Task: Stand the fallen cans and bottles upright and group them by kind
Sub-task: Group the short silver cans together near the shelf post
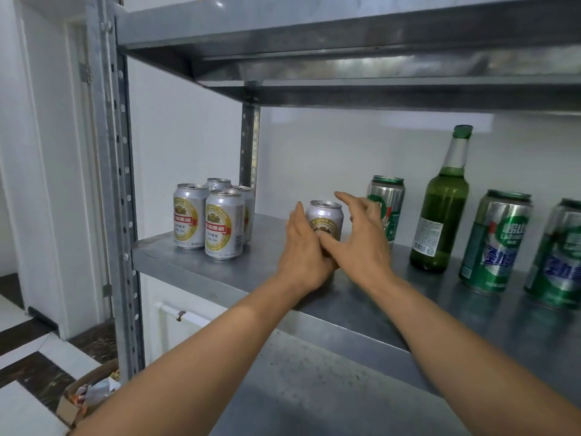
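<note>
A silver can with a gold label (325, 220) stands upright in the middle of the metal shelf (201, 262). My left hand (303, 250) grips its left side. My right hand (361, 237) is at its right side, thumb on the can's front and fingers stretched out straight above it. Several matching silver cans (213, 215) stand grouped at the shelf's left end. To the right stand a tall green can (388, 206), partly behind my right hand, a green glass bottle (443, 212), and two more tall green cans (495, 240), (558, 256). All are upright.
The shelf above (345, 36) hangs low over the cans. A slotted upright post (121, 184) bounds the left end. A lower shelf (314, 388) lies below my forearms. A cardboard box with scraps (91, 391) sits on the floor at lower left.
</note>
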